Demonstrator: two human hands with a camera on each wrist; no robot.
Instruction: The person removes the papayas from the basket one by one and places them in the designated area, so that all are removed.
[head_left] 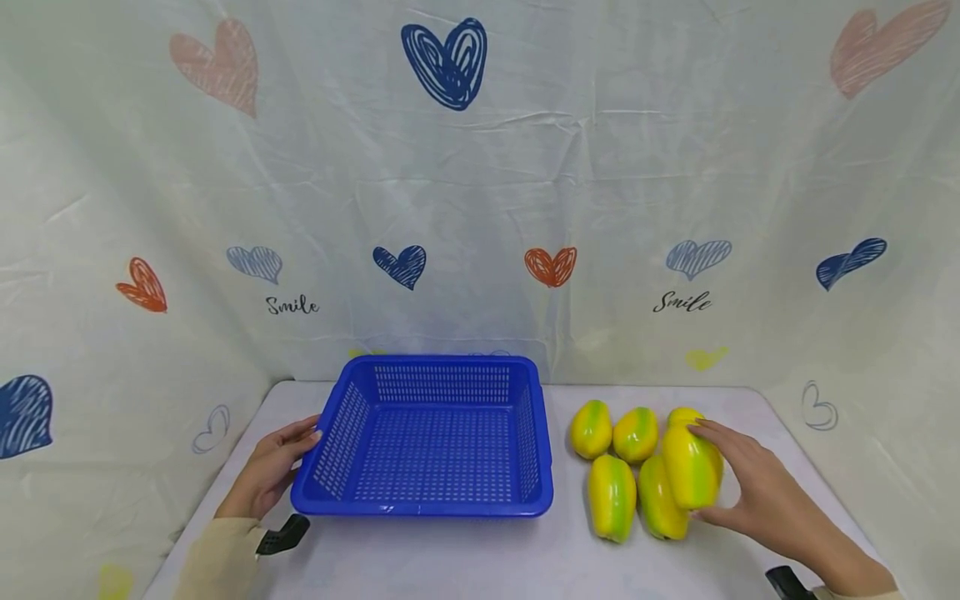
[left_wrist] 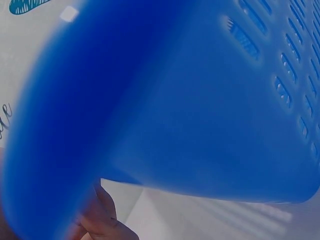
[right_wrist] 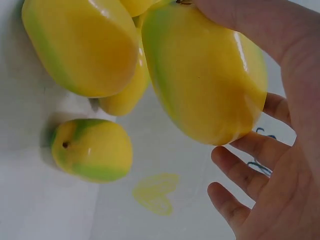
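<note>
My left hand (head_left: 268, 468) grips the left rim of a blue plastic basket (head_left: 422, 507), thumb over the edge and fingers below it. Nothing lies inside the basket. In the left wrist view its blurred rim (left_wrist: 95, 100) fills much of the picture and hides most of the hand. On the right, my right hand (head_left: 776, 492) holds a yellow mango (head_left: 692, 468) with a green stripe between thumb and fingers. The right wrist view shows this held mango (right_wrist: 205, 75) close up, thumb at its stem end. Several like mangoes (head_left: 612, 498) lie around and behind it.
The white table (head_left: 420, 558) ends at a pale cloth backdrop (head_left: 480, 192) printed with hearts and "Smile". Beside the basket's right side lie more mangoes (head_left: 591, 429), grouped closely, one (head_left: 636, 435) near the back.
</note>
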